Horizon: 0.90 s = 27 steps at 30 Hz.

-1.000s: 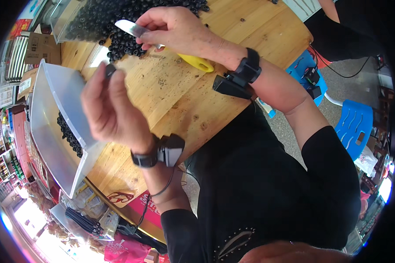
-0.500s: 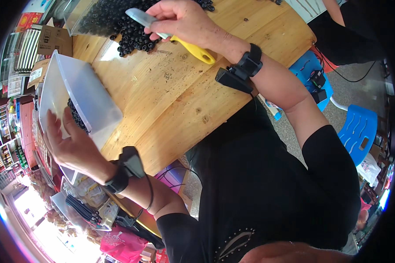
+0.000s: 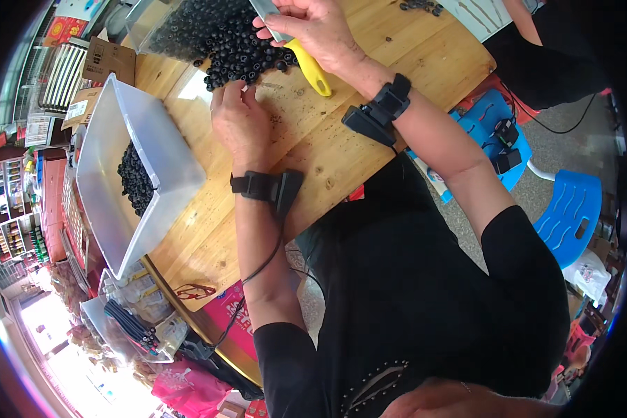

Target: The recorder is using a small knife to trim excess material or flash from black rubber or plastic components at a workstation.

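My right hand (image 3: 320,31) grips a knife with a yellow handle (image 3: 312,70) and a grey blade, held over the far part of the round wooden table (image 3: 327,150). A heap of small black round pieces (image 3: 223,38) lies just left of it. My left hand (image 3: 240,125) rests palm down on the wood at the near edge of that heap, fingertips touching the pieces; whether it pinches one I cannot tell. A white plastic tub (image 3: 129,171) at the table's left edge, beside my left hand, holds more black pieces (image 3: 136,181).
A few black pieces lie at the table's far side (image 3: 418,5). Another person in black (image 3: 557,49) sits at the right. Blue plastic stools (image 3: 571,212) stand on the floor to the right. Cardboard boxes (image 3: 108,63) and shelves of goods fill the left.
My left hand came back from the white tub's near edge and now lies on the table by the heap. My right hand with the knife stayed over the heap.
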Each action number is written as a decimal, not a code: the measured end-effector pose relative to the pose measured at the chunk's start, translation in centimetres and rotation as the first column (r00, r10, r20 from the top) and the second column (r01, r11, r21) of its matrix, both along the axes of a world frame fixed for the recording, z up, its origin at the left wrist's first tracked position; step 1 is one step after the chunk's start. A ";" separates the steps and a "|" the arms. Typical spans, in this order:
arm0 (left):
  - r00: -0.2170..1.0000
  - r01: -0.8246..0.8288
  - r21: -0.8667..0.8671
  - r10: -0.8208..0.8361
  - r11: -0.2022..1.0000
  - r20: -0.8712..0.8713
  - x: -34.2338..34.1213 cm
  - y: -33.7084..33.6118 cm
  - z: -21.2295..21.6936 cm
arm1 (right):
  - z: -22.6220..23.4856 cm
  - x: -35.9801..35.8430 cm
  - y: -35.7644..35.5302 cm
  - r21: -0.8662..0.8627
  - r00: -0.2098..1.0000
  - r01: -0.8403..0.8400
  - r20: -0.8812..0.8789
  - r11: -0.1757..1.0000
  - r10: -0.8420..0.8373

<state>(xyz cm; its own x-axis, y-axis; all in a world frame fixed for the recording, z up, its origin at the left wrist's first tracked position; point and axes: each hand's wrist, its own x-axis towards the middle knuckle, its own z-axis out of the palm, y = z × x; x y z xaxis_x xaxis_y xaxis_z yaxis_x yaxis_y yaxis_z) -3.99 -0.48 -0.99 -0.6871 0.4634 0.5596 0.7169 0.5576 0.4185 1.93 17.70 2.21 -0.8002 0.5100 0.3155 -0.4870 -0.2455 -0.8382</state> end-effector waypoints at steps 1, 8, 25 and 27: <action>1.000 -0.030 0.003 0.030 1.000 0.010 -0.3 0.1 -0.2 | 0.0 0.0 -0.2 0.012 1.000 0.022 -0.022 1.000 -0.022; 0.997 0.003 -0.066 -0.008 0.998 -0.071 -1.4 1.4 -1.1 | 0.5 0.3 -2.7 0.039 0.990 0.077 -0.121 0.996 -0.071; 0.550 -0.049 0.858 -0.703 0.512 0.451 -1.5 0.4 0.5 | 0.6 2.7 -4.3 0.136 0.997 0.083 0.000 0.987 -0.084; 0.544 -0.028 0.896 -0.746 0.443 0.385 -1.1 0.1 1.3 | 0.8 3.2 -4.9 0.168 0.998 0.049 0.024 0.985 -0.053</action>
